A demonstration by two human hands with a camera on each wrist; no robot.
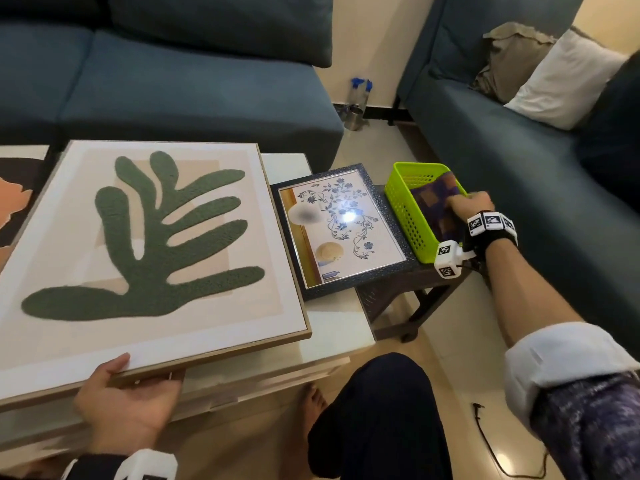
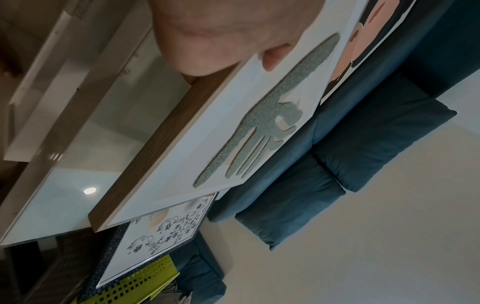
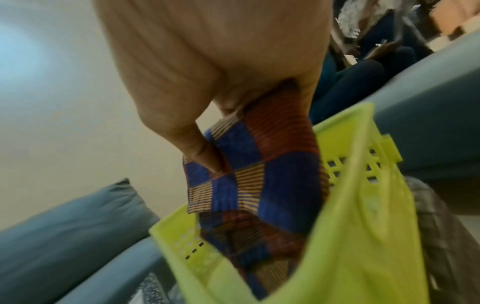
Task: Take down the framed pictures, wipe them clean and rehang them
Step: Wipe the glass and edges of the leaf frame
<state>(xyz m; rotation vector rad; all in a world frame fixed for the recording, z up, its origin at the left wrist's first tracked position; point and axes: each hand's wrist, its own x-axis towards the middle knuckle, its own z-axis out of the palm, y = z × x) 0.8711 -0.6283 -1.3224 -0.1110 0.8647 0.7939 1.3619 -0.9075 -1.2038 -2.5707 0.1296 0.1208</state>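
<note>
A large framed picture (image 1: 145,244) with a green leaf shape lies tilted on the white table (image 1: 332,327). My left hand (image 1: 124,403) grips its near wooden edge, thumb (image 2: 275,55) on the white mat and fingers underneath. A smaller dark-framed floral picture (image 1: 343,226) lies to the right, across the table corner and a dark stool. My right hand (image 1: 467,206) reaches into a lime green basket (image 1: 405,216) and pinches a blue and rust checked cloth (image 3: 259,160), part of it above the rim.
A third picture (image 1: 14,202) with orange and black shapes lies at the far left. Blue sofas (image 1: 173,84) stand behind and to the right, with cushions (image 1: 561,77). Two bottles (image 1: 358,98) stand on the floor in the corner. My knee (image 1: 381,410) is below the table edge.
</note>
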